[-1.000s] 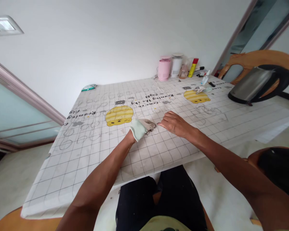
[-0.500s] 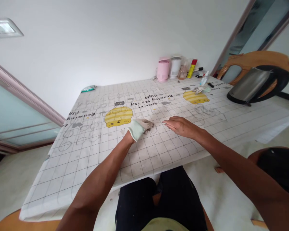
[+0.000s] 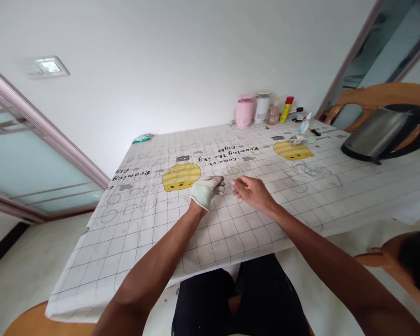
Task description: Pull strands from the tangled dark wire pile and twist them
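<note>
A pale work glove covers my left hand (image 3: 207, 190), which is closed just above the tablecloth (image 3: 231, 233), beside a printed yellow bear balloon. Its fingers are curled in, and something thin that I cannot make out seems to be between them. Bare and close to its right, my right hand (image 3: 252, 190) has its fingers pinched together; whatever they grip is too small to name. A gap separates the two hands. Grey looped wire-like marks lie on the cloth to the right and far left.
Along the wall stand a pink canister (image 3: 244, 112), a white canister (image 3: 262, 107), a spray bottle (image 3: 273, 115) and a yellow can (image 3: 286, 110). A small bottle (image 3: 305, 123) is nearer. A steel kettle (image 3: 376, 133) sits at the right. A green packet (image 3: 142, 138) lies far left.
The view has shifted, so the table appears lower and further right. My right hand has curled its fingers more and sits slightly nearer my left hand.
</note>
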Motion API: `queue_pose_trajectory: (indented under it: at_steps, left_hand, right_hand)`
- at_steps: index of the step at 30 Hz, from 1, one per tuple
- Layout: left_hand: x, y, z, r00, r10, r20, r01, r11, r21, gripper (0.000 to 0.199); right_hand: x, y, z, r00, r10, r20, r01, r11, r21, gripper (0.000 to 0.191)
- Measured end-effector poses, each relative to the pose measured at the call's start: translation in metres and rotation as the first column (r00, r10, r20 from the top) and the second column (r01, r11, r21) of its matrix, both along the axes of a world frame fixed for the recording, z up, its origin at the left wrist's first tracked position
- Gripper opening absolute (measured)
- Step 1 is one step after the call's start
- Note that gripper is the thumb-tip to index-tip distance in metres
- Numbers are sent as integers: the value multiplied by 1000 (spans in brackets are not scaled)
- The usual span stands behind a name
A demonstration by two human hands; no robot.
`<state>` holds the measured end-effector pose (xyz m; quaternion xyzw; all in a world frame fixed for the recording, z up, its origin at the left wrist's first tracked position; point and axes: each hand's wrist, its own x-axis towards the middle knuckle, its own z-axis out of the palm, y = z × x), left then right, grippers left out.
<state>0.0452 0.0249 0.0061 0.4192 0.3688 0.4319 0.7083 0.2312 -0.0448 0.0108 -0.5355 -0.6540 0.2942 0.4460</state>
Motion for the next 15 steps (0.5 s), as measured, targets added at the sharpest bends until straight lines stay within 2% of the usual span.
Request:
queue_pose_trajectory:
  at_steps: [5,8,11,15]
  left_hand:
    - [-2,-3,3,999,20,-29,-19,1000,16,18]
    - [-2,-3,4,988,77,-135,-70,996,54,14]
    - [-1,-3,4,946,129,-296,-98,988,119,9]
    - [-1,-1,2,902,169,-398,-113,981,159,13]
  right_hand:
    - [-27,24,-3,988,-35,-150,38,999,18,25]
    - [-25,35,-6,992,-47,-113,57,995,83,22]
    - [-18,42,-10,999,-34,-33,38,991,127,21]
    - [-7,52,-11,998,54,-29,-52,996,77,23]
